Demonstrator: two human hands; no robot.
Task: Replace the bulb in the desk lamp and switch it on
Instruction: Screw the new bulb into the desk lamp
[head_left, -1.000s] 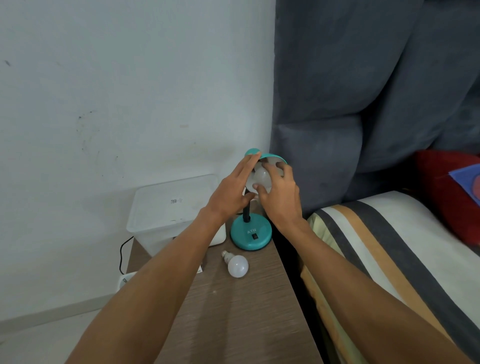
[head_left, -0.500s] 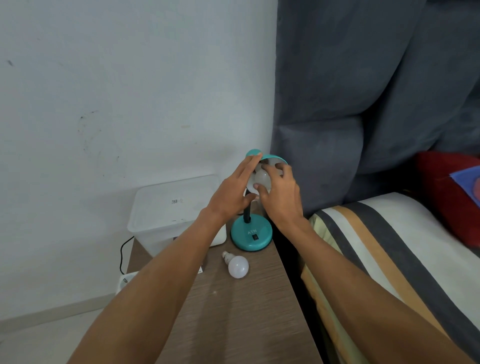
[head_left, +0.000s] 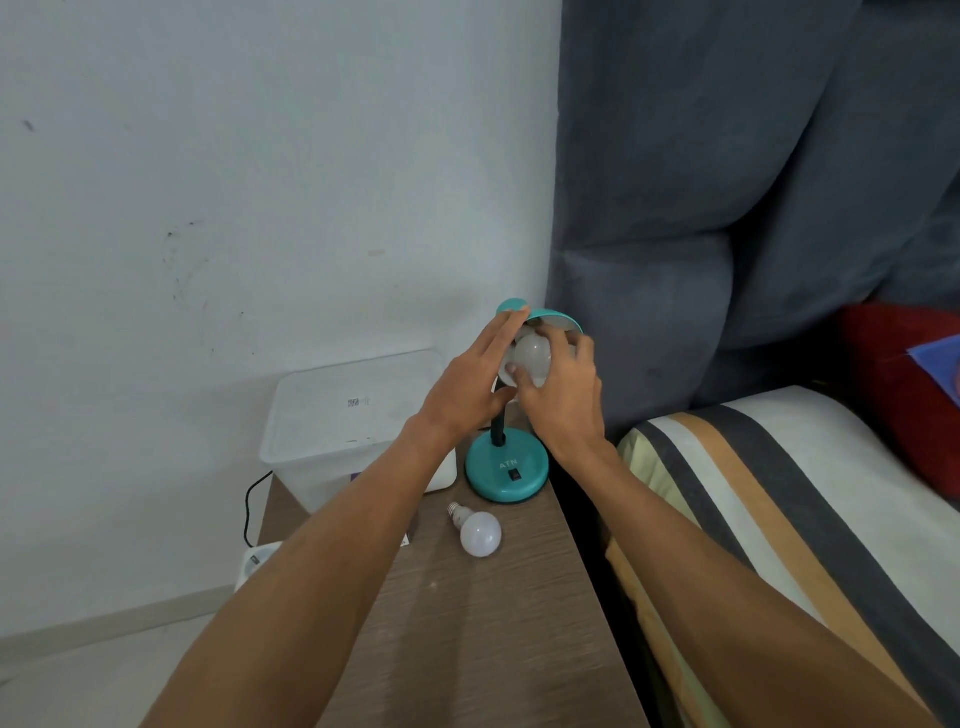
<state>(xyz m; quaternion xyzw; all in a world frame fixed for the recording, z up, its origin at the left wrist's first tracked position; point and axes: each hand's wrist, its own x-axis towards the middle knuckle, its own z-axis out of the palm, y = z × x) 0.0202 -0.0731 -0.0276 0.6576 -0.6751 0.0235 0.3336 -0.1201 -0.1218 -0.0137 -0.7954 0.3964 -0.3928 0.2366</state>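
Observation:
A teal desk lamp stands at the far right of the wooden bedside table, its round base (head_left: 506, 473) carrying a small black switch. The teal shade (head_left: 553, 316) tilts toward me. A white bulb (head_left: 531, 357) sits in the shade's mouth. My right hand (head_left: 563, 395) grips this bulb, fingers and thumb curled round it. My left hand (head_left: 467, 384) rests against the shade's left side with straight fingers. A second white bulb (head_left: 479, 532) lies loose on the table in front of the base.
A clear plastic box (head_left: 337, 415) stands at the back left of the table (head_left: 493, 649). A black cable and white power strip (head_left: 257, 561) lie left of it. A grey upholstered headboard (head_left: 727, 208) and striped bedding (head_left: 753, 519) close the right side.
My right hand's fingers have shifted a little round the bulb in the shade. My left hand stays on the shade. The loose bulb has not moved.

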